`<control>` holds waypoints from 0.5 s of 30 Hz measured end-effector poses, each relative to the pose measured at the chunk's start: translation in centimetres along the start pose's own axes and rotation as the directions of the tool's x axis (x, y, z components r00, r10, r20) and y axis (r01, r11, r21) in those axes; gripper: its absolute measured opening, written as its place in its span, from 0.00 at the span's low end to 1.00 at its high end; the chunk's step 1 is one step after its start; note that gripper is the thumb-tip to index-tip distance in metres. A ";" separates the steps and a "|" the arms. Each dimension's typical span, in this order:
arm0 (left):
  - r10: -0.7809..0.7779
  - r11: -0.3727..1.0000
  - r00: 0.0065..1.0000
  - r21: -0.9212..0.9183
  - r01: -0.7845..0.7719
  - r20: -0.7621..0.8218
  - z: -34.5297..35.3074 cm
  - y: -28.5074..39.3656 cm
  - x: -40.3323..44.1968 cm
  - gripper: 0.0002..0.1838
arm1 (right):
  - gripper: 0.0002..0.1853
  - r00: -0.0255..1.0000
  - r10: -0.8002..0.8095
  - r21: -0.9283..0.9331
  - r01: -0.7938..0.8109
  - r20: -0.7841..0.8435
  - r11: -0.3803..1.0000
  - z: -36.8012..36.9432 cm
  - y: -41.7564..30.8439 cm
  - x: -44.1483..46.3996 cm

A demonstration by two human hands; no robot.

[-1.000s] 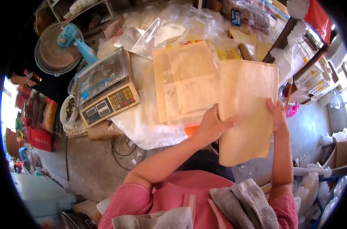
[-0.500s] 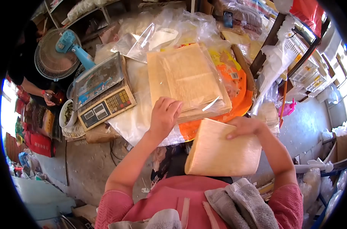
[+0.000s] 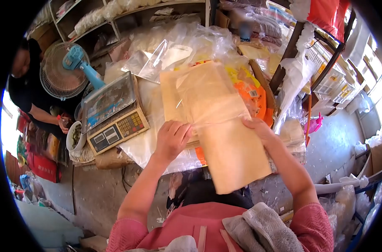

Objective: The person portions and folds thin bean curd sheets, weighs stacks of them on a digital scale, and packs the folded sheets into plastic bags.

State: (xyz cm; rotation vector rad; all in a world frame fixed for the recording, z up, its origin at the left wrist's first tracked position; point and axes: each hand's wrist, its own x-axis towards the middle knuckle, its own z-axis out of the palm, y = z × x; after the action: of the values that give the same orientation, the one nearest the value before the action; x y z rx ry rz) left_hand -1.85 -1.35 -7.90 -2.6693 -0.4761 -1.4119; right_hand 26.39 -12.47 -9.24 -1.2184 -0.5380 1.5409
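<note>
Centre of the frame now, and the broad tan rectangular bundle of thin sheets (image 3: 239, 159) has both hands working around it, well apart from each other. The left hand (image 3: 171, 140) pinches the edge of a clear, glossy plastic bag (image 3: 210, 94), while the right hand (image 3: 258, 128) clamps the bundle's right side, thumb on top. The bundle slants down toward the lower centre, its bottom end clear of the table. And the progress? Partway, I'd judge: the upper end appears to be at the bag's mouth, though how deep it goes I can't tell, and the lower stretch is plainly outside, so that part looks left to do. Behind, at centre, lies a flat tan stack (image 3: 169, 101), with the beige-framed grey digital scale (image 3: 123, 129) at left.
</note>
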 end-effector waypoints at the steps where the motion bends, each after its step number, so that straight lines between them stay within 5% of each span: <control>1: -0.217 0.970 0.976 -0.106 0.217 0.009 0.2 0.6 -0.8 0.10 | 0.21 0.999 0.005 -0.005 -0.005 -0.045 1.000 0.3 0.6 0.6; 3: -0.602 0.746 0.793 -0.286 0.601 0.096 0.6 2.3 -2.9 0.15 | 0.23 0.997 0.021 0.063 -0.017 -0.075 0.998 1.9 1.3 1.3; 4: -0.753 0.333 0.556 -0.525 0.783 0.352 0.5 3.2 -3.4 0.18 | 0.24 0.999 -0.018 0.117 0.024 -0.047 0.993 2.0 1.7 1.8; 5: -0.711 -0.178 0.302 -0.578 0.796 0.635 0.4 4.3 -3.7 0.21 | 0.25 0.998 -0.057 0.171 0.060 -0.023 0.983 1.9 2.3 2.4; 6: -0.484 -0.646 0.101 -0.433 0.629 0.869 0.4 5.3 -4.0 0.24 | 0.26 0.996 -0.093 0.226 0.091 -0.002 0.970 2.0 2.8 2.5; 9: -0.345 -0.725 0.179 -0.382 0.573 0.922 1.3 7.0 -4.6 0.30 | 0.31 0.989 -0.149 0.397 0.132 0.011 0.908 1.6 2.5 0.3; 15: -0.537 -0.588 0.198 -0.532 0.609 0.820 5.2 7.9 -2.0 0.28 | 0.29 0.902 -0.280 0.641 0.005 0.328 0.768 -0.6 8.5 -7.0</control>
State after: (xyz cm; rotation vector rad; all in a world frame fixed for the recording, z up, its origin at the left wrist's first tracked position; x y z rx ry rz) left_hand 3.63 -8.16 -11.93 -3.0227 -3.0023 -2.7691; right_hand 22.63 -21.88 -13.53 -0.3220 -0.3196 1.6558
